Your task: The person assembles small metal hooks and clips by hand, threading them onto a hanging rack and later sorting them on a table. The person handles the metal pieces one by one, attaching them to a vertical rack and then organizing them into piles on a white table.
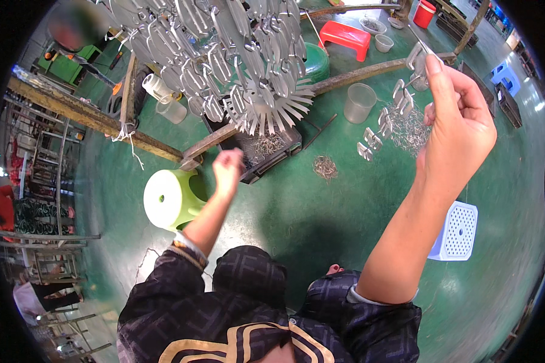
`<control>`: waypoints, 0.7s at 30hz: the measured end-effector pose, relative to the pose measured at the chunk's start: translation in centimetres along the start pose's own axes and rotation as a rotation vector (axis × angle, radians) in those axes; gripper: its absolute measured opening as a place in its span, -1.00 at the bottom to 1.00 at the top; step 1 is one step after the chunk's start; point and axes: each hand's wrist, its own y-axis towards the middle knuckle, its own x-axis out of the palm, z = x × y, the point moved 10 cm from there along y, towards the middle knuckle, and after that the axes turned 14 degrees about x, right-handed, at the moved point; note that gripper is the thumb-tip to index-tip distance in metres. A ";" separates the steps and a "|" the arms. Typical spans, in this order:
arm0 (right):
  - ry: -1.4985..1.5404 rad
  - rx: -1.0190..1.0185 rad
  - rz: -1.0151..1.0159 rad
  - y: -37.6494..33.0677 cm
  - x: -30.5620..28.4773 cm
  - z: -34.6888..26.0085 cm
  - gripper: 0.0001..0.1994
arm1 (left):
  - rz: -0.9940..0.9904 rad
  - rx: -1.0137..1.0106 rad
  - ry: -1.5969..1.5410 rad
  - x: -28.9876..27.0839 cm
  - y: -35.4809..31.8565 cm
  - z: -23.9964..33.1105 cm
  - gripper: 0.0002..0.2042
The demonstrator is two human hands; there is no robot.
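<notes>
Right hand (pixel 457 124) raised at 2 o'clock, pinching a wire hook (pixel 422 43) with flat metal part (pixel 416 60); hook's long axis runs to 11 o'clock; left hand (pixel 227 172) fisted, low, nearer black tray (pixel 266 154).

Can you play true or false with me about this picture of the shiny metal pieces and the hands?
1. The right hand is lifted high and pinches a small metal piece. True.
2. The floor is red. False: it is green.
3. A light green stool stands next to the left hand. True.
4. The white plastic stool has a smooth, solid top. False: its top is full of little holes.
5. Many metal pieces hang in a bunch above the left hand. True.
</notes>
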 end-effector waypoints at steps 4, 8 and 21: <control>-0.011 -0.027 -0.003 -0.6 0.4 -0.2 -0.87 | -0.700 0.258 0.105 12.7 -7.7 8.6 -0.87; -0.022 -0.002 -0.008 -1.3 1.3 -0.7 -0.87 | -0.636 0.551 0.040 18.5 -6.7 18.9 -0.81; -0.012 -0.067 -0.072 -2.3 2.3 -0.7 -0.90 | -0.511 0.570 0.029 19.9 -5.1 21.1 -0.90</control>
